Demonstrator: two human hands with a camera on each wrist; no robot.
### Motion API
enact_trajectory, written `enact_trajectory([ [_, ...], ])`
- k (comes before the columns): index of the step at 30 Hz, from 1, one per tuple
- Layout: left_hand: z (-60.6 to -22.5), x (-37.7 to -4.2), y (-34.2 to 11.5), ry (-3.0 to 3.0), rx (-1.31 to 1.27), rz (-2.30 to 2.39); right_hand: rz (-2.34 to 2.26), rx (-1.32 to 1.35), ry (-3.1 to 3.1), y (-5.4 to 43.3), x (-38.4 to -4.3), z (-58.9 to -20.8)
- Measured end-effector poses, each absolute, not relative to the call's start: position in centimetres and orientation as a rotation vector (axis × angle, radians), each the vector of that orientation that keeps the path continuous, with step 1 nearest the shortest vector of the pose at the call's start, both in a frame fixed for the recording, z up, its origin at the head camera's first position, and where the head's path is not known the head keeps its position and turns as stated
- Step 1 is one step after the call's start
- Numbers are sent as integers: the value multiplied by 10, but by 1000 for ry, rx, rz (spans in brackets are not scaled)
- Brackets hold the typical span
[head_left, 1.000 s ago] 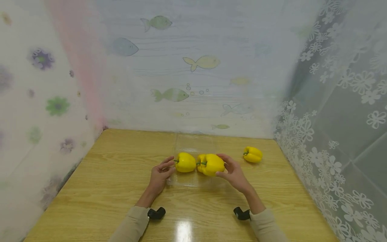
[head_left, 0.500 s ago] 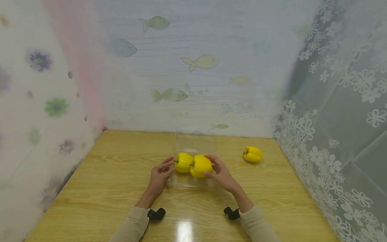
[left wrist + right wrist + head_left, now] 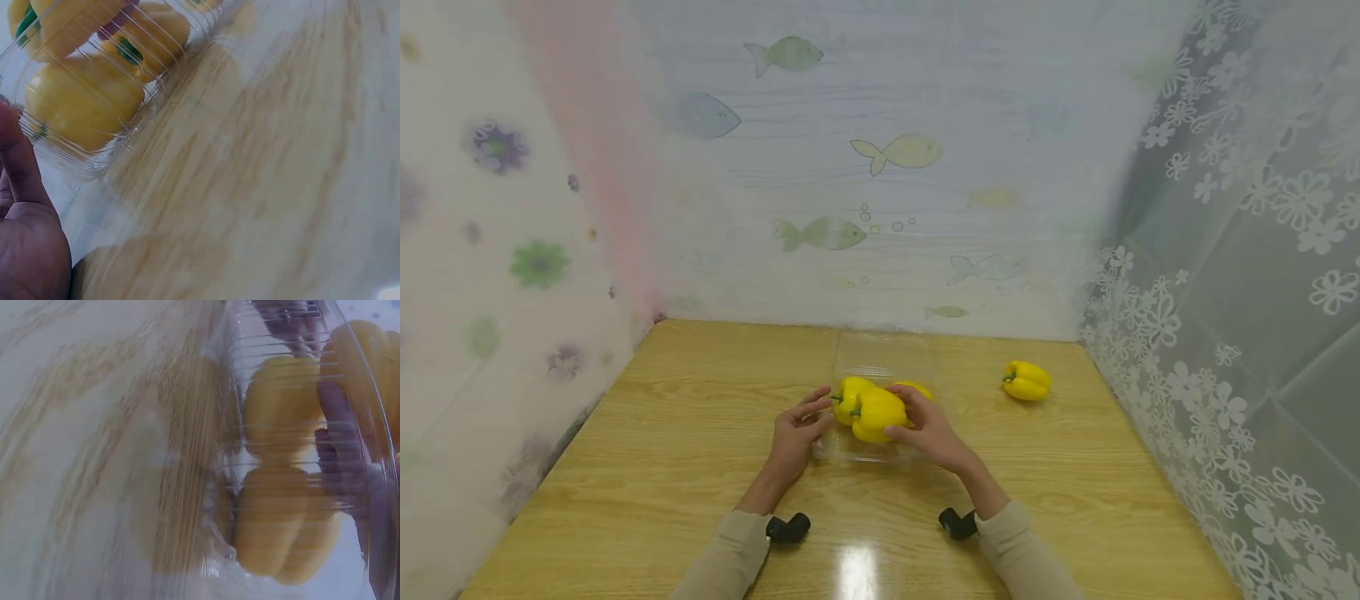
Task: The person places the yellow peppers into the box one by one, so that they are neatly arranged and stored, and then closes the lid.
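My right hand (image 3: 936, 435) grips a yellow bell pepper (image 3: 878, 415) over a clear plastic container (image 3: 871, 457), its green stem pointing left. Below it, a second yellow pepper (image 3: 848, 392) lies at the container's left, and a third (image 3: 916, 388) shows partly behind my right fingers. Through the ribbed wall in the left wrist view, the held pepper (image 3: 78, 28) sits higher than the lower pepper (image 3: 84, 103). My left hand (image 3: 793, 437) is at the container's left side, fingers extended beside its wall.
Another yellow pepper (image 3: 1027, 381) lies on the wooden table (image 3: 700, 400) to the right. The container's clear lid (image 3: 883, 352) lies folded back toward the wall. Patterned sheets (image 3: 880, 183) enclose the table at the back and sides.
My right hand has carried its pepper leftward across the container, now overlapping the left pepper and uncovering part of the one behind. My left hand has stayed in place.
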State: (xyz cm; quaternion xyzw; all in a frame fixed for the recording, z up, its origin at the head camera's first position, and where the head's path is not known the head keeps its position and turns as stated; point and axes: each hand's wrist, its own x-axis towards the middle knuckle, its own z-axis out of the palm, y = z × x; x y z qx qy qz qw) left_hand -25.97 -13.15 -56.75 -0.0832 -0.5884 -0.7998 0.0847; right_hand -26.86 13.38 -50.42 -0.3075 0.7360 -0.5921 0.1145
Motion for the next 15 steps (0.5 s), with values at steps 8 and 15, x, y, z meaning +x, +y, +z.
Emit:
enact_trajectory([
  [8, -567, -259, -132, -1761, -295, -2395, -1698, -864, 2161, 126, -269, -506],
  [15, -566, -259, -132, -1749, -260, -2401, -1637, -895, 2194, 123, -271, -509],
])
